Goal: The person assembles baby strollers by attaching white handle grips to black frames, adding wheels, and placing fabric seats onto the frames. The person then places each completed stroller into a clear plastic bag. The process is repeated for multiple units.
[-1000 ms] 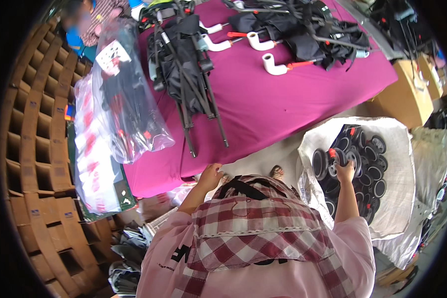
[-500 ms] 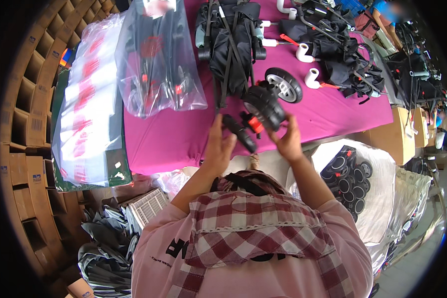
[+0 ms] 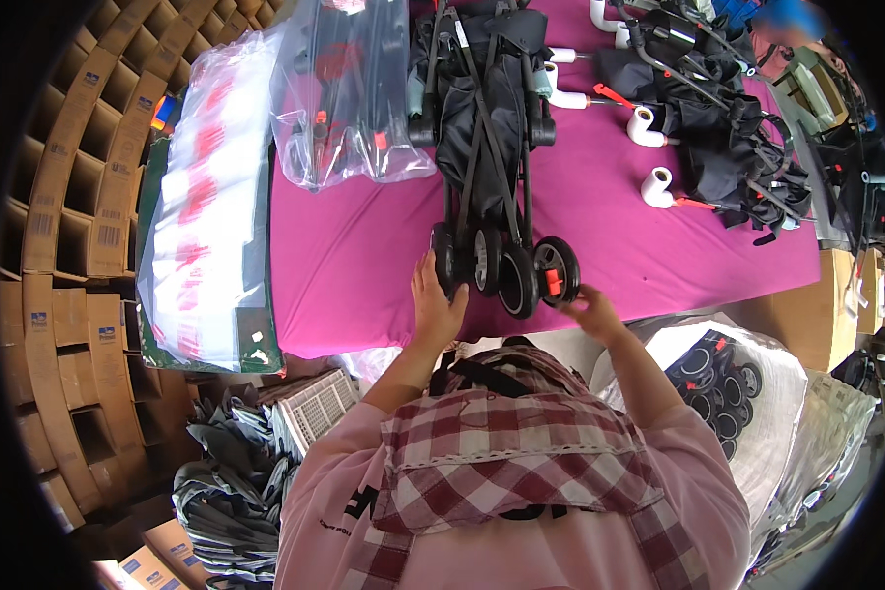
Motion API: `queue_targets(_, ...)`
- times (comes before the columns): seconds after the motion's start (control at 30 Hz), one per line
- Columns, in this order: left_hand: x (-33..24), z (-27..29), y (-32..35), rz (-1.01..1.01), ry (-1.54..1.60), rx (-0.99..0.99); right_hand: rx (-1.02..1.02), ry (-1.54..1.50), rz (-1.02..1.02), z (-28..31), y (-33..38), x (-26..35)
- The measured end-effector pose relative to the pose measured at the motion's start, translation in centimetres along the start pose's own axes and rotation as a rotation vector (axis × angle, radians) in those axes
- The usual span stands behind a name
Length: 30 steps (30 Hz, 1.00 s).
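Observation:
A folded black stroller (image 3: 484,128) lies on the magenta-covered table, its wheeled end toward me. Two pairs of black wheels with grey hubs sit there: a left pair (image 3: 487,260) and a right pair (image 3: 518,282). A red part (image 3: 553,283) shows on the outermost right wheel (image 3: 558,258). My left hand (image 3: 437,307) rests against the outer left wheel (image 3: 442,258), fingers stretched out and thumb apart. My right hand (image 3: 594,316) has its fingers curled at the lower edge of the outermost right wheel; its fingertips are partly hidden.
Clear-bagged dark parts (image 3: 349,108) and stacked plastic bags (image 3: 202,226) lie left. More black folded frames with white rollers (image 3: 657,187) lie right. A lined box of wheels (image 3: 747,423) stands below the right edge. Cartons (image 3: 64,197) line the left; another person (image 3: 792,25) is far right.
The right wheel pair, tilted in my right hand before, now lines up at the stroller's near end. The stroller reaches closer to me. My left hand stays beside the left wheels.

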<state>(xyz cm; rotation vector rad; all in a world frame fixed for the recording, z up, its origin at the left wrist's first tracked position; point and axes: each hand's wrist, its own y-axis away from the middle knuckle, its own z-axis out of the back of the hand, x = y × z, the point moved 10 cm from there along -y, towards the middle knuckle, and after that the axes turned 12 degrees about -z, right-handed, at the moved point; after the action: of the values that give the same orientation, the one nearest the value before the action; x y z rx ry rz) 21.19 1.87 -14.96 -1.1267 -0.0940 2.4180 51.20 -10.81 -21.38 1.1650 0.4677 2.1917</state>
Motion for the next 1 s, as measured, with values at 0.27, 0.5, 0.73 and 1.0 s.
queue_targets(0.27,4.6,2.2,-2.0,0.362,0.124,-0.036,-0.027,0.541,0.347,-3.9,-2.2,10.4)
queue_targets(0.5,4.5,4.0,-3.5,0.228,0.071,-0.105,0.435,0.433,0.194,-8.5,-2.9,7.3)
queue_targets(0.73,5.6,7.2,2.6,0.296,-0.142,-0.149,0.639,-0.063,0.016,-13.4,-3.7,4.1)
queue_targets(1.0,14.6,17.8,19.6,0.686,-0.193,-0.433,0.76,-0.489,-0.167,-25.2,-1.5,10.4)
